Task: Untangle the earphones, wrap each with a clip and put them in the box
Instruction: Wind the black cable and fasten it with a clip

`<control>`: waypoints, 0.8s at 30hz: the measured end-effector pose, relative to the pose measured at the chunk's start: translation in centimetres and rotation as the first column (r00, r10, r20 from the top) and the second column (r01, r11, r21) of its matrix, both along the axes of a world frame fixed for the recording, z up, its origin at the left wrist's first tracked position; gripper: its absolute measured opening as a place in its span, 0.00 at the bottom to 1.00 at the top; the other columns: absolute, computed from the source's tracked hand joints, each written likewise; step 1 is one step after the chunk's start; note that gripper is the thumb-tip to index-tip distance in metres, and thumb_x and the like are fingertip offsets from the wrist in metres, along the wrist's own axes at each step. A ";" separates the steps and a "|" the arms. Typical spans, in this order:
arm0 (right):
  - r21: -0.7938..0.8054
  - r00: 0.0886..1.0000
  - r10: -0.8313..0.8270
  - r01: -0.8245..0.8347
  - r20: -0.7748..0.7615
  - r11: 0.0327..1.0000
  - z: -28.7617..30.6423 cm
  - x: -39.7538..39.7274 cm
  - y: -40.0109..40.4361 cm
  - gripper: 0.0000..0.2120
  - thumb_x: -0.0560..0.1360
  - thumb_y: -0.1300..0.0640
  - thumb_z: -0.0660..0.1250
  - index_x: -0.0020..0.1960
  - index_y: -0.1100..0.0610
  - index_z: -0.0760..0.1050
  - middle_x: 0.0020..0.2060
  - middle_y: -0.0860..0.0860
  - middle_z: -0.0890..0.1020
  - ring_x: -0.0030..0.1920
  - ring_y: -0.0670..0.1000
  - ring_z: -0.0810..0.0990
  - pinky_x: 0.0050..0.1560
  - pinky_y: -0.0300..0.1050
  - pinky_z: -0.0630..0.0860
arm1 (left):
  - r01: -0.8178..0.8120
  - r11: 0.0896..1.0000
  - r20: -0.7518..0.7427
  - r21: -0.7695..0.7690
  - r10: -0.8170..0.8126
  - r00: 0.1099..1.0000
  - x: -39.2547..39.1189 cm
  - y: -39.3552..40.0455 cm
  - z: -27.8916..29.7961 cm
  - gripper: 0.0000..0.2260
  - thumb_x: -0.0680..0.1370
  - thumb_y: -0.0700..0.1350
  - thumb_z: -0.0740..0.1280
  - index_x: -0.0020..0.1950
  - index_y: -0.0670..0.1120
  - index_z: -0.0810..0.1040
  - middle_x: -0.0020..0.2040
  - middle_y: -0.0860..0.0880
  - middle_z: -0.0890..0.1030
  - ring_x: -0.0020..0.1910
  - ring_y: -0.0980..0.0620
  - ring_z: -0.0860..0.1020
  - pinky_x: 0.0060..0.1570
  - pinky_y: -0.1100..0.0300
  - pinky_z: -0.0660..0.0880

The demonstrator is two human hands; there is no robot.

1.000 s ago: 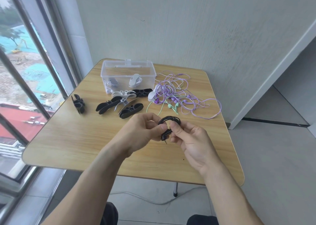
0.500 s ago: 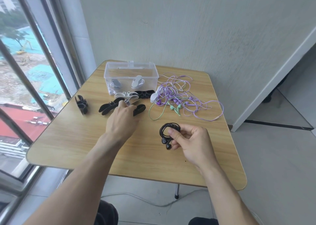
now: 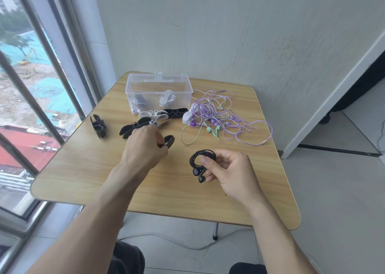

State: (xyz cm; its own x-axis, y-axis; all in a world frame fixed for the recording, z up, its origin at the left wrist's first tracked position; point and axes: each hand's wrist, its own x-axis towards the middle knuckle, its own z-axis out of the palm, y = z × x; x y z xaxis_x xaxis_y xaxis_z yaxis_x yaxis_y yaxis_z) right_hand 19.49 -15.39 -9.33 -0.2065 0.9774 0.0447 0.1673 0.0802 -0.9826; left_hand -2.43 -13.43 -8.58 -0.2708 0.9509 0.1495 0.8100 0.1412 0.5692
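The right hand [image 3: 231, 169] sits low over the wooden bench [image 3: 83, 169], at about 5 o'clock from the bench's middle, its thumb and fingers curled round a coiled black earphone [image 3: 201, 159]. The cord is wound into a small loop above the thumb and the two black earbuds hang just below it.

The left hand [image 3: 143, 148] is at about 9 o'clock from the right one, well apart from it, knuckles up. Its fingers pinch a black clip [image 3: 169, 141], which sticks out from the fingertips toward 2 o'clock; whether the clip touches the bench I cannot tell.

At 12 o'clock from the left hand lies a loose cluster of clips [image 3: 154, 117], black ones and white ones overlapping. One more black clip, a lone clip [image 3: 99, 125], stands apart at 10 o'clock, near the bench's left edge.

Behind the cluster, toward the far edge, stands the clear plastic box [image 3: 133, 86], open at the top. Two wrapped white earphones [image 3: 166, 98] lie inside it, each held in a pale clip.

At 3 o'clock from the box spreads a tangle of purple and green earphones [image 3: 216, 115], their cords looping across the bench's far right part, with several buds lying at the near side of the heap. A white clip [image 3: 187, 115] lies against the tangle's left edge.
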 end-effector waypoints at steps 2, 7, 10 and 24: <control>-0.036 0.995 0.014 -0.017 -0.096 0.999 0.2 -0.1 -0.1 0.02 0.75 0.63 0.73 0.45 0.63 0.83 0.33 0.57 0.83 0.29 0.49 0.80 0.33 0.43 0.80 | 0.025 0.999 0.175 0.026 -0.029 0.984 0.1 -0.6 0.5 0.13 0.70 0.43 0.75 0.52 0.47 0.77 0.44 0.52 0.81 0.44 0.53 0.80 0.39 0.60 0.75; -0.100 0.968 0.062 -0.089 -0.243 0.991 1.0 -0.5 -0.2 0.06 0.74 0.63 0.72 0.49 0.65 0.83 0.38 0.60 0.83 0.31 0.49 0.78 0.31 0.42 0.78 | 0.416 0.909 0.404 -0.020 -0.373 0.835 1.7 -1.7 1.7 0.16 0.75 0.38 0.72 0.61 0.47 0.78 0.46 0.46 0.79 0.36 0.58 0.80 0.31 0.66 0.76; -0.112 0.966 0.051 -0.082 -0.255 0.990 1.0 -0.6 -0.1 0.06 0.74 0.62 0.72 0.49 0.63 0.83 0.37 0.57 0.83 0.30 0.50 0.77 0.30 0.42 0.77 | 0.574 0.819 0.591 -0.017 -0.455 0.666 2.5 -2.0 1.6 0.15 0.73 0.36 0.71 0.58 0.46 0.77 0.45 0.49 0.79 0.32 0.58 0.76 0.29 0.65 0.72; -0.054 0.984 0.008 -0.018 -0.177 0.998 1.2 0.3 0.4 0.06 0.74 0.63 0.73 0.49 0.65 0.83 0.36 0.58 0.83 0.30 0.50 0.79 0.33 0.44 0.79 | 0.610 0.787 0.823 -0.099 -0.279 0.494 2.8 -2.1 1.8 0.13 0.69 0.41 0.65 0.52 0.40 0.77 0.41 0.41 0.79 0.41 0.47 0.76 0.42 0.55 0.73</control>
State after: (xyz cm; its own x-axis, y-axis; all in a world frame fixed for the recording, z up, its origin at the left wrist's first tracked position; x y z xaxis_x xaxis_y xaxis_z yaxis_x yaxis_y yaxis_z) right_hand 19.79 -14.98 -8.16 -0.2131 0.9767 0.0271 -0.0096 0.0257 -0.9996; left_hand 0.42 -15.55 -6.80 0.3532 0.9060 -0.2334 0.1334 0.1982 0.9711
